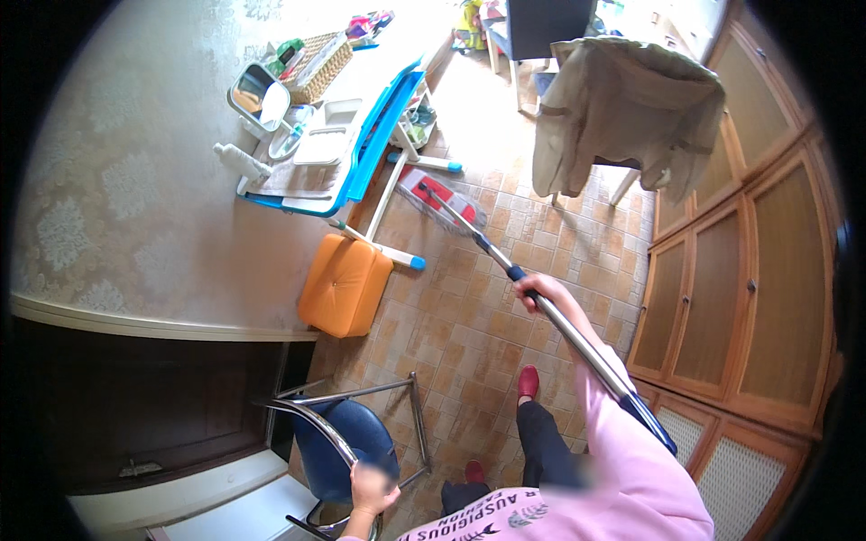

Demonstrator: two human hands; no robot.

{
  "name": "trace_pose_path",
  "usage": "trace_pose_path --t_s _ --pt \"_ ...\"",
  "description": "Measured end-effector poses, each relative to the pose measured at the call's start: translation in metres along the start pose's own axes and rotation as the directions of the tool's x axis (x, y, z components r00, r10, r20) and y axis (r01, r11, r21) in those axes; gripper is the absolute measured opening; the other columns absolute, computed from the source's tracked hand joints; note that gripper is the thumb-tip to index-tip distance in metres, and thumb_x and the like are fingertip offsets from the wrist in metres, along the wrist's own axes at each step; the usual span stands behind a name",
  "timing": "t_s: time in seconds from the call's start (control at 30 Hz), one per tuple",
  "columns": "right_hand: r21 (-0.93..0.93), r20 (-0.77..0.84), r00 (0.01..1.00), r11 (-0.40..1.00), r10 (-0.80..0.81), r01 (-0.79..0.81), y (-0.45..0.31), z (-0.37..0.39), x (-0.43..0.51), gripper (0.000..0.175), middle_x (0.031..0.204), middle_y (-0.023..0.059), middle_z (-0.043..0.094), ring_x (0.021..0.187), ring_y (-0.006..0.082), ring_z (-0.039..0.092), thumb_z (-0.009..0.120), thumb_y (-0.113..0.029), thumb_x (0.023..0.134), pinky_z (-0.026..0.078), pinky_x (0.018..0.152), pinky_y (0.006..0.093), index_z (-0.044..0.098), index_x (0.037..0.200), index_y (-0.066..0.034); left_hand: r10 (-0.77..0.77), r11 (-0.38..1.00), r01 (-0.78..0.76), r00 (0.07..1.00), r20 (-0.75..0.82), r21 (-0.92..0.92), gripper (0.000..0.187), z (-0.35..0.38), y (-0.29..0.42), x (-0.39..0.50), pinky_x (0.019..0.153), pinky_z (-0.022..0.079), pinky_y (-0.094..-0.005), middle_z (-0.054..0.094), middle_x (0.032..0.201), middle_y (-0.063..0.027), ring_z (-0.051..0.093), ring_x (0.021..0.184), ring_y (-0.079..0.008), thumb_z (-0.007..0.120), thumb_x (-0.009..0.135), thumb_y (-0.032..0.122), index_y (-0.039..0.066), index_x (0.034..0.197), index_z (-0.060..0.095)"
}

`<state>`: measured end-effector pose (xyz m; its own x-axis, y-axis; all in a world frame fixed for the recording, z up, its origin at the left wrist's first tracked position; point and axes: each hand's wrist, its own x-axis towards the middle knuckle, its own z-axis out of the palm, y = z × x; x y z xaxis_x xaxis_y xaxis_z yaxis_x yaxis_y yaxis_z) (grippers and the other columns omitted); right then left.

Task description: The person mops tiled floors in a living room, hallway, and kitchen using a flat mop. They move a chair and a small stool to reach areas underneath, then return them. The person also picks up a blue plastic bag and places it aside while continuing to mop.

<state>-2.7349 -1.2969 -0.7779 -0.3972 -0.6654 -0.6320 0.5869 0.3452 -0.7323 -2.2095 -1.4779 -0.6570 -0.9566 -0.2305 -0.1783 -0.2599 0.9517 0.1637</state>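
My right hand [539, 293] grips the metal pole of a flat mop [582, 341] near its blue collar. The upper end of the pole runs back beside my right arm. The mop head [443, 203], red and grey with a fringed pad, lies flat on the tiled floor beside the white legs of a blue-edged folding table. My left hand [374, 488] is closed on the curved chrome frame of a chair [345, 439] with a dark blue seat, at the lower left.
An orange cushioned stool [345, 285] stands against the wall by the table [291, 206], which bears a mirror [259, 97], trays and a basket. A beige jacket [609, 115] hangs over a chair ahead. Wooden cabinets [717, 297] line the right side. A dark door [155, 406] is at left.
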Motion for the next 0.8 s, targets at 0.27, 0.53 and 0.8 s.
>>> trace_pose_path --t_s 0.27,0.53,0.8 --pt "-0.187 0.099 0.974 0.966 0.202 -0.181 -0.052 0.004 0.007 0.015 0.059 0.0049 0.05 0.04 0.0127 0.049 0.06 -0.011 0.075 0.038 0.034 0.0285 0.048 0.083 -0.0057 -0.179 0.984 0.18 0.983 0.042 -0.012 0.026 0.001 0.011 0.003 0.099 0.028 -0.0491 0.056 0.067 -0.0045 0.053 0.084 -0.0241 0.067 0.06 0.035 0.011 0.057 0.058" --pt "-0.43 0.001 0.976 0.881 0.219 -0.197 -0.101 0.017 -0.104 0.023 0.062 0.0055 0.055 0.047 0.0136 0.054 0.063 -0.01 0.067 0.042 0.042 0.0278 0.054 0.085 0.0013 -0.315 0.946 0.305 0.946 -0.084 -0.107 0.014 -0.007 0.002 0.028 0.099 0.03 -0.0458 0.055 0.104 -0.0087 0.049 0.104 -0.0283 0.064 0.062 0.013 0.009 0.074 0.058" --pt "-0.21 -0.187 0.896 0.874 0.404 -0.438 -0.07 0.021 -0.306 0.037 0.063 0.0033 0.052 0.044 0.0119 0.05 0.063 -0.007 0.067 0.041 0.04 0.0258 0.053 0.101 -0.0003 -0.359 0.932 0.358 0.934 0.006 0.057 0.029 -0.009 -0.072 0.063 0.105 0.018 -0.0538 0.047 0.122 -0.0123 0.035 0.123 -0.0331 0.067 0.06 0.013 0.009 0.089 0.062"
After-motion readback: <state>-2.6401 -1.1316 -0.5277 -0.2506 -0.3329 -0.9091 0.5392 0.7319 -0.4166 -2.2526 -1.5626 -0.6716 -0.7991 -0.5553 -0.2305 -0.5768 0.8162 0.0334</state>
